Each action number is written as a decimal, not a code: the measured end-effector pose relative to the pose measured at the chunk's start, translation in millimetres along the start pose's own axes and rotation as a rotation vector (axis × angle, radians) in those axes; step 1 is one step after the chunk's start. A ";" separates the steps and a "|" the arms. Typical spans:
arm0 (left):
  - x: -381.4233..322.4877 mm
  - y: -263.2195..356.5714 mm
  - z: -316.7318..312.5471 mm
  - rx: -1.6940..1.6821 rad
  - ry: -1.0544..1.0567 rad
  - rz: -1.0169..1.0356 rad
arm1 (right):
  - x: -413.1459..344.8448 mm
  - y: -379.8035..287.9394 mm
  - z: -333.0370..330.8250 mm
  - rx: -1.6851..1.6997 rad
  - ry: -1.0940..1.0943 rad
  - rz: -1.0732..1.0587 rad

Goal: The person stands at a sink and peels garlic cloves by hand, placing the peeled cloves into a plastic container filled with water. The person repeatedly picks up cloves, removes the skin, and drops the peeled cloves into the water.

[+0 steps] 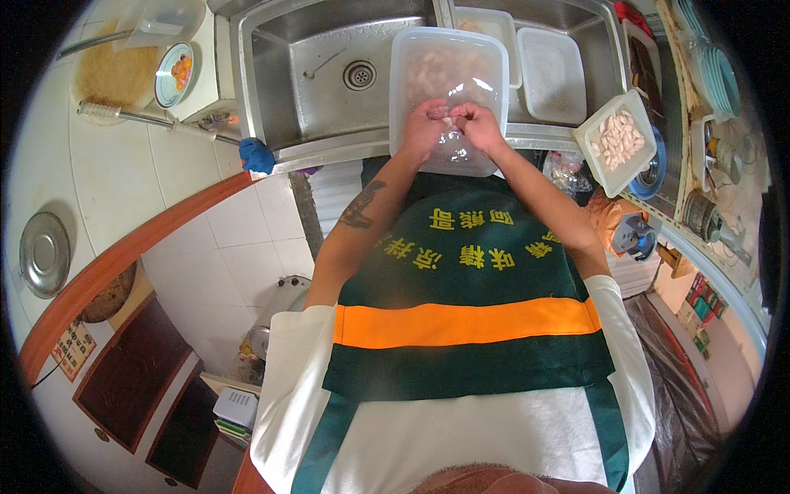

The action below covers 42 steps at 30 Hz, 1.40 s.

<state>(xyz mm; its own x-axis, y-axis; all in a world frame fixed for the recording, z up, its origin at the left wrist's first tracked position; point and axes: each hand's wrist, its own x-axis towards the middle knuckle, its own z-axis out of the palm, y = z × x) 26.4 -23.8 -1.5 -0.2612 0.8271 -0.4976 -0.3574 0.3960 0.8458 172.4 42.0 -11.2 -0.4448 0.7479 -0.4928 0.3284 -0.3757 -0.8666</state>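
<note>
A translucent plastic tub (pixel 401 74) rests across the front rim of a double steel sink. It holds water with many pale, fleshy food pieces (pixel 432 71) under the surface. My left hand (pixel 426 128) and my right hand (pixel 481 128) meet over the near half of the tub, at the water. Between their fingertips they grip a small pale piece of food (pixel 449 121), partly hidden by the fingers. To the right, a smaller white tub (pixel 584 134) stands tilted on the sink's corner. Pale, plump pieces (pixel 619 139) like those in the water lie in it.
The left sink basin (pixel 333 92) contains a drain and a thin utensil (pixel 324 63). Two more plastic tubs (pixel 551 74) sit in the right basin. A blue cloth (pixel 255 155) hangs at the sink's left corner. A bowl with orange pieces (pixel 174 75) stands farther left.
</note>
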 end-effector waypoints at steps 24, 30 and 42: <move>9.3 -13.8 -4.8 0.545 -0.176 0.043 | 11.0 25.6 -2.4 -0.138 0.006 -0.084; 13.1 -14.2 -11.6 0.439 -0.144 0.194 | -0.7 9.6 -6.4 -0.143 -0.013 -0.090; 11.7 -9.1 -12.1 0.257 -0.216 0.087 | -1.4 -3.0 -1.1 -0.302 -0.089 -0.295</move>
<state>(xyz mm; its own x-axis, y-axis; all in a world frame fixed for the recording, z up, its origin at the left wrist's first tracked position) 15.8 -22.5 -17.4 -0.0747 0.9167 -0.3926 -0.0973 0.3851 0.9177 172.9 42.7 -7.9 -0.6222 0.7440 -0.2436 0.3999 0.0345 -0.9159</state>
